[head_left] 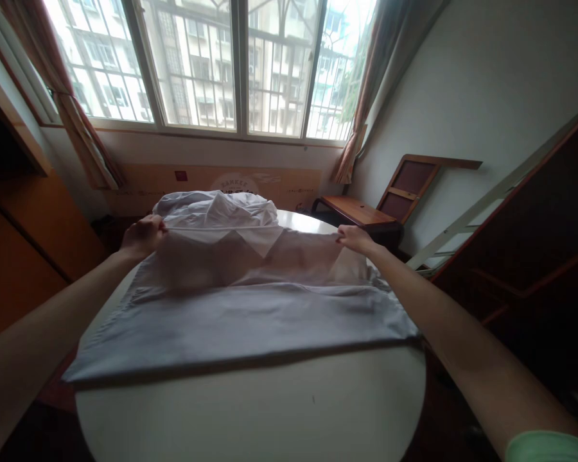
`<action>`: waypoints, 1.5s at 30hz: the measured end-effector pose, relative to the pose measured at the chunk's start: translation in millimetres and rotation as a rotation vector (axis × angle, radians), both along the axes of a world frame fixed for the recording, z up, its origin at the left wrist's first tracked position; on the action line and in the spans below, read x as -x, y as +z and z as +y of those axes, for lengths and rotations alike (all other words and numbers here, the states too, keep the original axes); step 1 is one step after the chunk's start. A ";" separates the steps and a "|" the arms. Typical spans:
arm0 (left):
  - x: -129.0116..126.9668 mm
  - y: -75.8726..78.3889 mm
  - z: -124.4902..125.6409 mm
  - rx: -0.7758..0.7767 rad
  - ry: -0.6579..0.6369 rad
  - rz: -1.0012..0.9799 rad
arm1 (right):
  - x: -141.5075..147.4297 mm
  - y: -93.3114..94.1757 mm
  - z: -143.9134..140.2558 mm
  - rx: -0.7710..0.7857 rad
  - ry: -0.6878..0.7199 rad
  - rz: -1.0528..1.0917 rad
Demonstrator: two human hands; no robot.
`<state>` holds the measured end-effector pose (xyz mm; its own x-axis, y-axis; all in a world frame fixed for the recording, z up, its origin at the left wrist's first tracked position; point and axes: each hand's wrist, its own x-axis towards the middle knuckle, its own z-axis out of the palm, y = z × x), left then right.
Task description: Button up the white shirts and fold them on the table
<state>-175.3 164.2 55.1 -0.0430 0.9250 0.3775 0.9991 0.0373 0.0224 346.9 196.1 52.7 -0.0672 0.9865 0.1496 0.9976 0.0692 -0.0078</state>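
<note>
one white sheet [241, 314] pinched by two hands [142, 236] [354, 239] on one round table [250, 410].

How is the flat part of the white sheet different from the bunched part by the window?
The flat part lies smooth across the round table, nearest the camera; the bunched part is heaped and creased at the far side. The left hand and right hand pinch an edge between them. Both are the same pale cloth.

Round table, cloth on top

A round white table [270, 410] carries a pale grey sheet [241, 321] spread flat across its middle, overhanging left and right. At the far side, white fabric [216, 212] lies bunched.
</note>
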 end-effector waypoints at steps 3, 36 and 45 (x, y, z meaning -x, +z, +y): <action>4.9 15.5 -14.6 -0.164 0.034 -0.038 | 1.6 21.1 -20.3 -0.245 0.010 0.023; 54.7 -91.3 -194.7 0.030 -0.109 -0.073 | -26.0 -56.4 -179.1 -0.143 0.153 0.019; 50.2 -48.8 -161.9 0.086 -0.068 -0.557 | -33.7 -24.1 -154.6 -0.263 0.135 0.127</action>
<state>-225.5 2.3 6.3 -0.1532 0.9591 0.2381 0.8372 -0.0021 0.5469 380.6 41.5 28.6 -0.1595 0.8964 0.4135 0.9714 0.2171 -0.0959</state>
